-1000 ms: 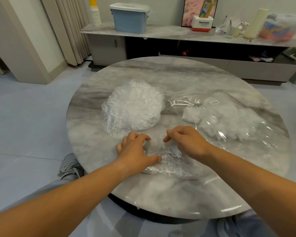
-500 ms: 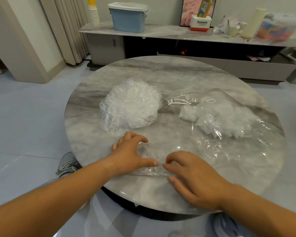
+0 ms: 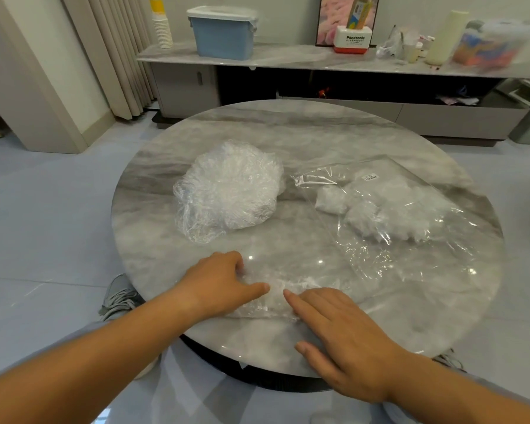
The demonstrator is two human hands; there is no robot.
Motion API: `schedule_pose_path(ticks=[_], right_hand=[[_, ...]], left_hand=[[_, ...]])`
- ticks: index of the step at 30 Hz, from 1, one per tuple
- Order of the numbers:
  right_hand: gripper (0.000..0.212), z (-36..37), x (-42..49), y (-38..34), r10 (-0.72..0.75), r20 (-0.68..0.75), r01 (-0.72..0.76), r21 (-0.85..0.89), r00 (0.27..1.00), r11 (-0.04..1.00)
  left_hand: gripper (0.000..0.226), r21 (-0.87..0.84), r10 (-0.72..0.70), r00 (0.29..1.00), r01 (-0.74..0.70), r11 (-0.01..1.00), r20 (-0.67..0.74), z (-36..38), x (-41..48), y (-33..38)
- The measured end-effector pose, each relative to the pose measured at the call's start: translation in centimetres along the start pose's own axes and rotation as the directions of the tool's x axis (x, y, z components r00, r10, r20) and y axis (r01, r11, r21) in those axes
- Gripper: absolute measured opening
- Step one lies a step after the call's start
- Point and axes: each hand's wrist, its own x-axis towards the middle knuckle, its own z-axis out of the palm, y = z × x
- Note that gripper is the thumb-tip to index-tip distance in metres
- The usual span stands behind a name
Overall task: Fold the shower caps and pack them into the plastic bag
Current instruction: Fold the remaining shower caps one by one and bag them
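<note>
At the near edge of a round marble table, a clear shower cap lay flattened into a narrow band beneath a person's two hands. The left hand had its fingers curled onto the band's left end, thumb stretched along the film. The right hand lay spread and flat on the tabletop, its forefinger touching the band's right end.

The work appeared to be mid-fold: the cap was gathered but not yet compact. The next move would likely call for doubling the band over while pressing out trapped air, since the thin film looked apt to spring open.

A fluffy heap of unfolded shower caps sat left of the table's middle. A clear plastic bag covered the table's right side, holding several folded caps, its mouth turned toward the table's centre.

Beyond the table's far edge, a low sideboard carried a blue storage box and stacked paper cups.
</note>
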Motion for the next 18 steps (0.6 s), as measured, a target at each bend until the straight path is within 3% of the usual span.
schedule_pose_path(ticks=[5, 13, 18], right_hand=[[0.036, -0.5, 0.5, -0.4, 0.07, -0.015, -0.071, -0.027, 0.997, 0.997], [0.038, -1.2, 1.2, -0.5, 0.095, 0.058, -0.094, -0.015, 0.994, 0.995], [0.039, -1.9, 2.3, -0.5, 0.106, -0.093, -0.105, 0.012, 0.99, 0.994]], left_hand=[[0.049, 0.016, -0.023, 1.0, 0.023, 1.0, -0.004, 0.2, 0.0, -0.4], [0.046, -0.183, 0.075, 0.996, -0.084, 0.979, -0.055, 0.5, -0.3, -0.6], [0.037, -0.32, 0.086, 0.995, -0.099, 0.942, -0.055, 0.8, -0.3, -0.7]])
